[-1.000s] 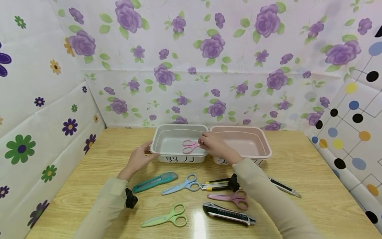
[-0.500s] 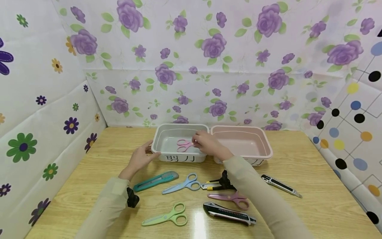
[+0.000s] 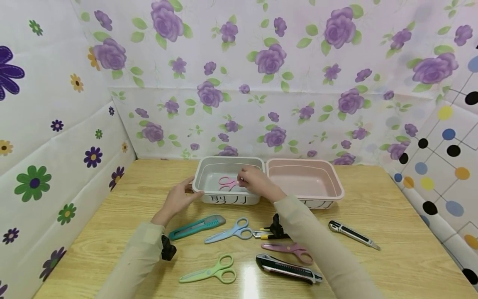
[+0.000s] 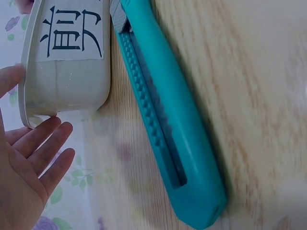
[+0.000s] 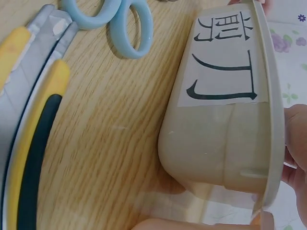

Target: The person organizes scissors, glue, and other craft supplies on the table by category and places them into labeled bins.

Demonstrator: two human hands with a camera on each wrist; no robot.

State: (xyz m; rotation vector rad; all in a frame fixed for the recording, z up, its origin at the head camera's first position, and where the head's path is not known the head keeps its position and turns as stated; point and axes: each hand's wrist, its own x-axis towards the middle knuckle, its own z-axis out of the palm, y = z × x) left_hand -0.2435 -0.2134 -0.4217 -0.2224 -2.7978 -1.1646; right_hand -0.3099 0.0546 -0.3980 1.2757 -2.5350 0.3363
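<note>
The wooden surface (image 3: 360, 189) carries the gray bin (image 3: 231, 194). The left hand (image 3: 178, 200), relaxed, touches its left end. Within its rim, the right hand (image 3: 257, 181) pinches the pink scissors (image 3: 233, 183), long axis running roughly left-right, handle loops pointing left, blades covered.

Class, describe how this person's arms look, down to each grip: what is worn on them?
The left sleeve and right sleeve are long, plain and pale beige. A small black device sits near the left wrist, a similar one near the right. The left grip and right grip are ungloved hands.
</note>
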